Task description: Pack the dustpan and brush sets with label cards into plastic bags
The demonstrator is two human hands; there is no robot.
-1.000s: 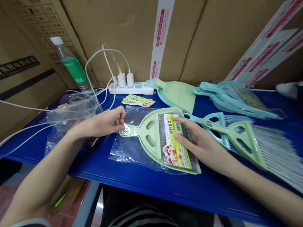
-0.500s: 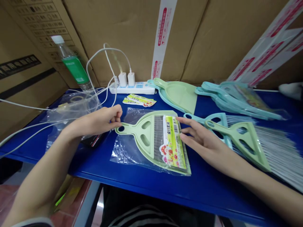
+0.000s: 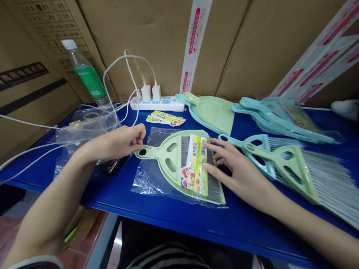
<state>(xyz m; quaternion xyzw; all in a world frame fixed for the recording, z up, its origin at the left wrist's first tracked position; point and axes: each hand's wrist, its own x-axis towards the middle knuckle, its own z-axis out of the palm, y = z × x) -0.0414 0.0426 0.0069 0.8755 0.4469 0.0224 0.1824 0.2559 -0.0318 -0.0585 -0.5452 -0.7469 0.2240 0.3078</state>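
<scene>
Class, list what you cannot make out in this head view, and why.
In the head view:
Black item: partly hidden by the left arm.
White thing: blurred, cut off by the right edge.
Card: fine print too small.
Left hand: its curled fingers hide whether it grips the handle.

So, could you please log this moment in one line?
left hand: curled at handle; right hand: touching label; front dustpan set: on table
</scene>
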